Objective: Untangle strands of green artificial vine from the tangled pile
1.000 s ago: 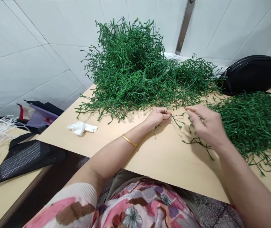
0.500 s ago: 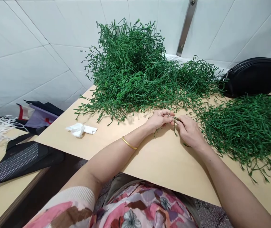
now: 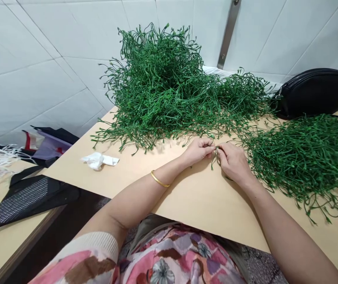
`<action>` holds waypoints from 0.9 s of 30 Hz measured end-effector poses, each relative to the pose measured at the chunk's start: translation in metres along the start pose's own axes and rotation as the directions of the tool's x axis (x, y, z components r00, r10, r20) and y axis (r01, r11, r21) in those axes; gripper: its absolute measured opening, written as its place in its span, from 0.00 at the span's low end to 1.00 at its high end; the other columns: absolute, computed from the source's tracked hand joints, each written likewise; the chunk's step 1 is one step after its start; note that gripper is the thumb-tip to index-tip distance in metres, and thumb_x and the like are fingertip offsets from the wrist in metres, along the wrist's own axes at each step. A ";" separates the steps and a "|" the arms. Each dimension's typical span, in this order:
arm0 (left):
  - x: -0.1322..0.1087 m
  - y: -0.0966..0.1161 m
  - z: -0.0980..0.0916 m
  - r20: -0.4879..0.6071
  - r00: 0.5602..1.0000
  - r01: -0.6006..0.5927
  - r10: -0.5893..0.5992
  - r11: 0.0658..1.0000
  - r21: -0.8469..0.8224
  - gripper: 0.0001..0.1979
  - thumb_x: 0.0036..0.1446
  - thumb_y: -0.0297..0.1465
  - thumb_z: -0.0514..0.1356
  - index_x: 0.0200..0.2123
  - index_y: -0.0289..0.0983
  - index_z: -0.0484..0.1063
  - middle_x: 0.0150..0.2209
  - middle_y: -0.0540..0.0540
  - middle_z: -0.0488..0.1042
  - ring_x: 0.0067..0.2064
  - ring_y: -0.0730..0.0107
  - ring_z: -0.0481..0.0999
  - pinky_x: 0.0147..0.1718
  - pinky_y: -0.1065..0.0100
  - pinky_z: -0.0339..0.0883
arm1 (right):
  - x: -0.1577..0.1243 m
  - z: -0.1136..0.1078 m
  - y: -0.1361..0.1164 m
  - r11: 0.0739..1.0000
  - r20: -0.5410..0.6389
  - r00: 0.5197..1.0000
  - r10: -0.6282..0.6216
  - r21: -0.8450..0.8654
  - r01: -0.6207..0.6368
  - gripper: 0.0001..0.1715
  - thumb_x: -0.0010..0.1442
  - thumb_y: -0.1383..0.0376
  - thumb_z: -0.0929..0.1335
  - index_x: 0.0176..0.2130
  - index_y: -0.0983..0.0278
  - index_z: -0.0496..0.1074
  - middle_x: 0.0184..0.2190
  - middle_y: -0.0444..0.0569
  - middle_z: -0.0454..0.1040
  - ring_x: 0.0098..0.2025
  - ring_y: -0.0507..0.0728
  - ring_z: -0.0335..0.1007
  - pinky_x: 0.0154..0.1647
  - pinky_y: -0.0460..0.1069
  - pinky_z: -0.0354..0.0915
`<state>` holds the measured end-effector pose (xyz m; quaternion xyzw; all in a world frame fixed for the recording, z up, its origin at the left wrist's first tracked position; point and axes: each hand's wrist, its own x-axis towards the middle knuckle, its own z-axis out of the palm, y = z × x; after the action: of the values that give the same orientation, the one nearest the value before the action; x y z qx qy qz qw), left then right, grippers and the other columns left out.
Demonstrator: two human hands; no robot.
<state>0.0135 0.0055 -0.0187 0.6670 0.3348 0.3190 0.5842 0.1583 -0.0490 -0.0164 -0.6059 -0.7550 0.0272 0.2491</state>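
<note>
My left hand [image 3: 199, 151] and my right hand [image 3: 234, 161] meet fingertip to fingertip over the table, just in front of a tall green heap. Both pinch thin green stems [image 3: 214, 161], whose ends dangle below the fingers; part of them is hidden by my hands. Behind stands the big tangled heap of artificial-looking green stems [image 3: 163, 86] with small bud-like tips. A second, flatter pile of the same stems [image 3: 307, 157] lies to the right of my right hand.
A crumpled white tissue [image 3: 96, 160] lies on the tan table [image 3: 192, 201] left of my hands. At the back right sits a black bag [image 3: 316, 92]. On a lower surface at left are a black mesh pouch [image 3: 29, 197] and white strips [image 3: 3, 161]. A tiled wall rises behind.
The view has shifted slightly. My fingertips have drawn closer together around the stems, and my left fingers are more curled. The piles look the same.
</note>
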 end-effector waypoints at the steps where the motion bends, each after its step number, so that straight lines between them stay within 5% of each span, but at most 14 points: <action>1: 0.000 0.000 0.001 -0.016 1.000 -0.001 0.001 1.000 0.003 0.08 0.49 0.30 0.56 0.21 0.33 0.63 0.16 0.55 0.61 0.20 0.82 0.56 0.23 0.74 0.50 | 0.000 0.000 0.000 0.999 -0.011 1.000 -0.021 -0.046 0.021 0.14 0.60 0.65 0.57 0.36 0.65 0.69 0.31 0.52 0.71 0.35 0.57 0.64 0.37 0.50 0.54; 6: 0.002 -0.004 0.009 -0.100 0.995 -0.025 0.026 1.000 0.008 0.04 0.45 0.29 0.57 0.23 0.32 0.67 0.20 0.54 0.63 0.24 0.80 0.59 0.27 0.74 0.53 | 0.000 0.001 0.002 0.997 0.013 0.999 -0.042 -0.069 0.043 0.18 0.59 0.67 0.57 0.42 0.68 0.71 0.33 0.55 0.69 0.39 0.59 0.64 0.40 0.52 0.57; 20: 0.001 -0.005 0.009 -0.094 0.995 -0.033 0.043 0.993 0.113 0.06 0.41 0.28 0.58 0.18 0.33 0.63 0.17 0.56 0.56 0.23 0.81 0.53 0.24 0.73 0.47 | 0.000 0.001 0.005 0.958 0.040 0.998 0.040 0.284 -0.049 0.17 0.57 0.68 0.59 0.41 0.64 0.73 0.38 0.52 0.75 0.40 0.56 0.69 0.41 0.50 0.62; 27: -0.003 0.000 0.004 -0.007 0.999 -0.048 0.048 0.998 -0.045 0.11 0.45 0.33 0.59 0.19 0.34 0.61 0.18 0.55 0.56 0.23 0.81 0.52 0.24 0.73 0.45 | -0.002 -0.007 0.004 0.979 0.015 1.000 -0.025 0.201 0.022 0.12 0.57 0.67 0.60 0.35 0.65 0.72 0.28 0.49 0.68 0.31 0.54 0.62 0.33 0.48 0.57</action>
<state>0.0148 0.0011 -0.0194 0.6606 0.3131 0.3424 0.5902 0.1649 -0.0519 -0.0125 -0.5686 -0.7577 0.1056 0.3024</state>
